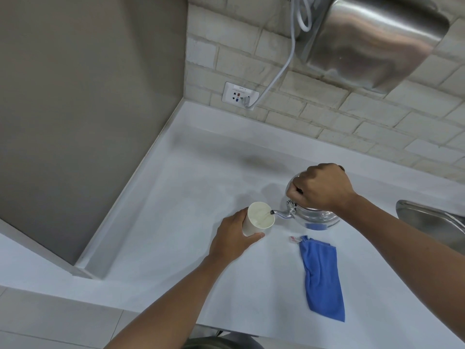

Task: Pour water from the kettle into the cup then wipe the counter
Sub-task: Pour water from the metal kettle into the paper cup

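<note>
A shiny metal kettle (314,217) is tilted to the left, its spout over the rim of a white cup (256,217). A thin stream of water runs from the spout into the cup. My right hand (320,186) grips the kettle's handle from above and hides its lid. My left hand (232,235) is wrapped around the cup's side on the white counter (176,197). A folded blue cloth (323,278) lies flat on the counter just right of the cup, below the kettle, touched by neither hand.
A steel sink (432,222) cuts in at the right edge. A small white-and-red tag (294,239) lies by the cloth's top corner. On the brick wall hang a metal hand dryer (372,39) and a socket (240,95) with a white cable. A grey panel (88,109) closes the left.
</note>
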